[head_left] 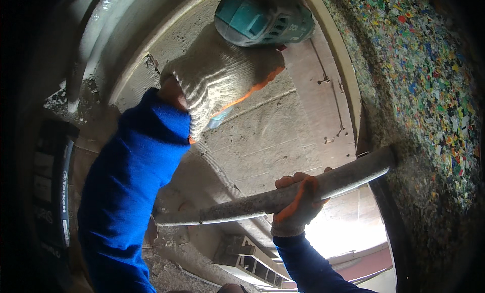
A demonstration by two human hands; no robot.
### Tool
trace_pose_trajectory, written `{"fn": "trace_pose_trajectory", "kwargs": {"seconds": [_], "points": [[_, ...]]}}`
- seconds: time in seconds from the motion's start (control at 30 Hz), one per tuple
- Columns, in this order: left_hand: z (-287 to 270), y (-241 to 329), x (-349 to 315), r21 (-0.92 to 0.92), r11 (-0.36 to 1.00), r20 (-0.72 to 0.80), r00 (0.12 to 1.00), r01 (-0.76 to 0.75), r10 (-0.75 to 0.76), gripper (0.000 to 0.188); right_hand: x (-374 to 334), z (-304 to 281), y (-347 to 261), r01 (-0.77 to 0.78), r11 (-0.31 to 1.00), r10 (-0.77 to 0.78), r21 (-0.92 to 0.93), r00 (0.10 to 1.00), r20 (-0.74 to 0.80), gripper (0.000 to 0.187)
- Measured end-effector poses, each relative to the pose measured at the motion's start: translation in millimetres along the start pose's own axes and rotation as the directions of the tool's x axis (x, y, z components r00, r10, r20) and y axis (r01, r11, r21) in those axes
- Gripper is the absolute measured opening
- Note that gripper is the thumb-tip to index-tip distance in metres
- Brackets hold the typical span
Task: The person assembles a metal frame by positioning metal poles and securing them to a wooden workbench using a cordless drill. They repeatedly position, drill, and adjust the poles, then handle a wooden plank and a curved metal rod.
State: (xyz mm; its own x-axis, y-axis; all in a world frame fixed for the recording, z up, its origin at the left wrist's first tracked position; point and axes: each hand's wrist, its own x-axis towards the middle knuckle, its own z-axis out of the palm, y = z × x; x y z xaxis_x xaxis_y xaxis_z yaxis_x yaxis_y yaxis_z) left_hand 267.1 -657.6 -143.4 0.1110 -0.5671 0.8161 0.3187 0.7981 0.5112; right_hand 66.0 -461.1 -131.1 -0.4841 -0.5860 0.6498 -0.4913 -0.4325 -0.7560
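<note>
A teal power tool with vent slots point(265, 21) is at the upper middle. My left hand point(222, 66), in a whitish knit glove with an orange palm, closes on it. The glove hides the grip, and a small teal part shows below the wrist. Lower right, my right hand point(299, 204), in a similar glove with bare fingertips showing, is wrapped round a long grey tube point(237, 204). The tube slants across the view, with its right end up against the colour-speckled panel. What the tool's front end touches is out of sight.
The speckled panel point(429, 86) fills the right side. Behind my hands is a dusty grey-beige surface point(273, 126) with small dark holes or fixings. A dark boxed package point(53, 187) stands at the left. A slotted pale frame point(252, 262) lies low in the middle, near bright light.
</note>
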Motion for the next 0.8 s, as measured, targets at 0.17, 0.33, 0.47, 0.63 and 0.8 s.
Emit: {"fn": "trace_pose_trajectory", "kwargs": {"seconds": [0.17, 0.33, 0.47, 0.63, 0.8], "points": [[7, 7, -5, -0.353, 0.921, -0.003, 0.984, 0.167, -0.179, 0.019, 0, -2, 1, 0.028, 1.0, -0.028, -0.007, 0.999, 0.024, 0.086], [8, 10, -4, -0.454, 0.87, 0.001, 0.976, 0.193, -0.216, 0.019, -1, -5, 6, 0.099, 0.992, -0.094, -0.077, 0.993, 0.068, 0.078], [5, 10, 6, 0.229, 0.96, 0.07, 0.987, -0.159, 0.147, 0.022, 0, -7, 9, 0.101, 0.991, -0.095, -0.083, 0.992, 0.079, 0.075], [15, 12, 1, -0.044, 0.999, -0.077, 0.997, 0.017, -0.02, 0.018, 0, -6, 7, 0.022, 0.999, -0.022, -0.038, 1.0, 0.019, 0.074], [7, 2, 5, 0.079, 0.986, -0.093, 0.983, -0.148, 0.155, 0.011, 0, -5, 6, 0.059, 0.997, -0.058, -0.053, 0.998, 0.018, 0.068]]}}
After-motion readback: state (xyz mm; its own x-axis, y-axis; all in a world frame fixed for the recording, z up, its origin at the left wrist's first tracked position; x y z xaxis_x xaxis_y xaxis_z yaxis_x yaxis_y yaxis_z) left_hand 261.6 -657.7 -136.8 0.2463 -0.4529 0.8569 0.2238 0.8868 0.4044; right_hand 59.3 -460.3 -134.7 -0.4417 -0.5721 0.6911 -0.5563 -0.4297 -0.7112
